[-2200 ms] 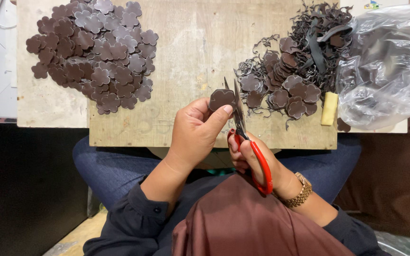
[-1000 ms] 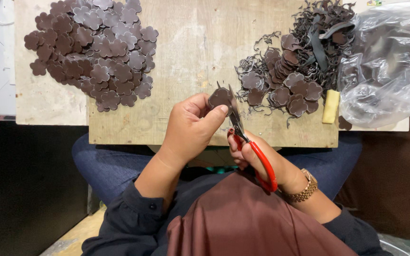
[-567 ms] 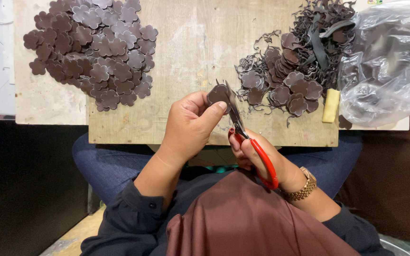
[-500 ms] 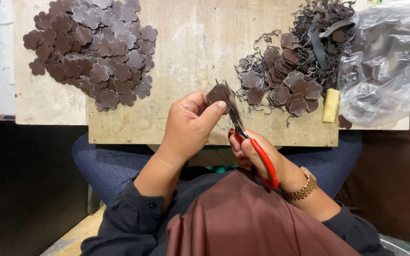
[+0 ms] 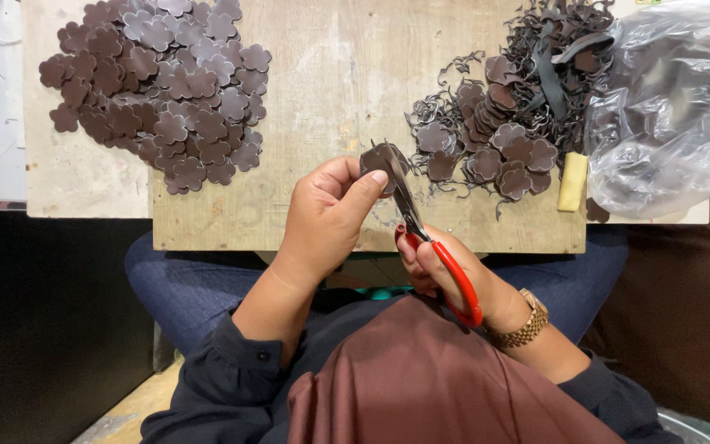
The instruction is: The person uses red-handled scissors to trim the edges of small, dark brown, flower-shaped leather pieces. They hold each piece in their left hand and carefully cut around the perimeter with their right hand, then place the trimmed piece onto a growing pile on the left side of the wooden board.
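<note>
1. Head view, looking straight down: my left hand (image 5: 326,218) is pinching a small dark brown flower-shaped piece (image 5: 378,158) between thumb and fingertips, held just above the near part of the wooden board (image 5: 306,99) that lies across my lap
2. My right hand (image 5: 441,267) is clenched through the red handles of the scissors (image 5: 421,234), blades up against the piece's right edge; whether the blades are parted or closed I cannot tell from here
3. I judge the piece thin, light and flexible, like leather or soft sheet, so it would flop if held by one lobe; a grip close to the cut line, as my thumb has it, keeps it steady
4. Far left on the board lies a pile of cut flower shapes (image 5: 158,90), flat and overlapping
5. Far right sits a heap of uncut pieces and curly trimmings (image 5: 519,107), with a small yellowish block (image 5: 572,182) just beside it
6. The one container is a clear plastic bag (image 5: 675,107) at the right edge, mouth towards the heap; dark shapes show dimly through it, but what they are I cannot make out
</note>
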The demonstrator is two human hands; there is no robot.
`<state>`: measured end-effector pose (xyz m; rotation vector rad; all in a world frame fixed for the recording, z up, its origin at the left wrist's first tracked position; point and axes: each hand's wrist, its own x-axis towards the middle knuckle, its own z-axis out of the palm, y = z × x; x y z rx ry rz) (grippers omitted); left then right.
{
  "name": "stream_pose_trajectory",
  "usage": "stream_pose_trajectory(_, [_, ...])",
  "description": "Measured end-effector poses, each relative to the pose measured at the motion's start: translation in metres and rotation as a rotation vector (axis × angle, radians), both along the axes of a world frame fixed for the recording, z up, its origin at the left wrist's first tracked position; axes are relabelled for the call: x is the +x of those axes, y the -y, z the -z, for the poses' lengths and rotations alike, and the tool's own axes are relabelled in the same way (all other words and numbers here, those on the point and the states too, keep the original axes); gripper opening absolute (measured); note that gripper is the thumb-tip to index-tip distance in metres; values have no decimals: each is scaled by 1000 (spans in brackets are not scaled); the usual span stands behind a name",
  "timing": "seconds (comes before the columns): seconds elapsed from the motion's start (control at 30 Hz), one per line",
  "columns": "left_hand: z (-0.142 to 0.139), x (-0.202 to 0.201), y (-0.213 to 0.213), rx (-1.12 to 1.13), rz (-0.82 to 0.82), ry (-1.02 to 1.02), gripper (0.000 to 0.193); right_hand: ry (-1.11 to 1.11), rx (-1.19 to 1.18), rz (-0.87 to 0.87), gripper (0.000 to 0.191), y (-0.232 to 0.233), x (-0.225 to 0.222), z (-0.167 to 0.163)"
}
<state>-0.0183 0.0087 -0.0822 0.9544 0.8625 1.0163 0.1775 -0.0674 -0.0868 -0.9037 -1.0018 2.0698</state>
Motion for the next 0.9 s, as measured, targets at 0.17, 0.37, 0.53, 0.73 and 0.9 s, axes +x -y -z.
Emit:
stream_pose_trajectory(0.17, [-1,2,0,29,8,-28,12,-32,-24,6,51,1,0,-2])
stream_pose_trajectory(0.37, [-9,-2,1,88,37,-132,11,-39,70,-5,53,-2,-3,-3])
stream_pose_trajectory(0.53, [-12,-1,1,56,21,-119,10,-23,66,12,51,-2,-2,-1])
stream_pose_trajectory(0.73, [-6,1,2,41,7,-56,12,-3,21,17,48,-1,-1,3])
stream_pose_trajectory(0.9, [-1,1,3,25,1,-36,11,-16,-20,17,47,0,-1,5])
